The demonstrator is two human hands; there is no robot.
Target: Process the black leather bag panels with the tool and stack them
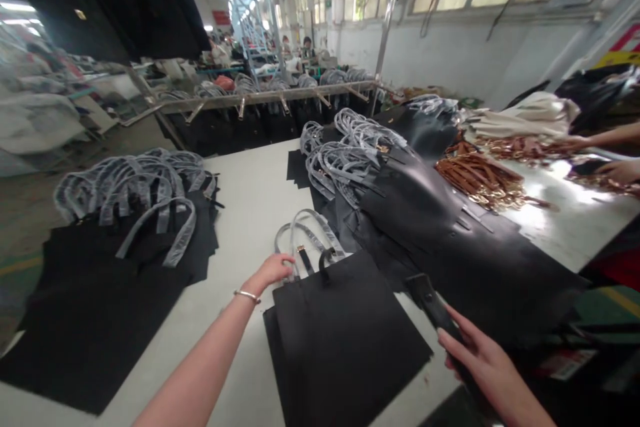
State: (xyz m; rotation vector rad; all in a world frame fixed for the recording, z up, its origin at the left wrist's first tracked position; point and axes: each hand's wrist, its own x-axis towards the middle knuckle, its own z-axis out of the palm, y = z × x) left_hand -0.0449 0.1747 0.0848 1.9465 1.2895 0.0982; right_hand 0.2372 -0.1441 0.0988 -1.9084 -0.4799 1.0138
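Note:
Black bag panels (350,340) lie stacked in front of me on the white table (240,193). Plastic-wrapped handles (313,223) stick out from their far edge, beside a short black strap with a metal end (303,257). My left hand (275,270), with a bracelet at its wrist, is closed at the base of the left handle, at the panel's far left corner. To the right of the stack, my right hand (465,343) is wrapped round a long black strap-like piece (433,303), its far end raised and pointing away from me.
More black panels with wrapped handles (135,180) lie at the left. A larger black pile (435,213) covers the right side, with brown straps (480,180) behind it. Another person's hands (620,170) show at the far right. A metal rail (280,95) runs beyond the table.

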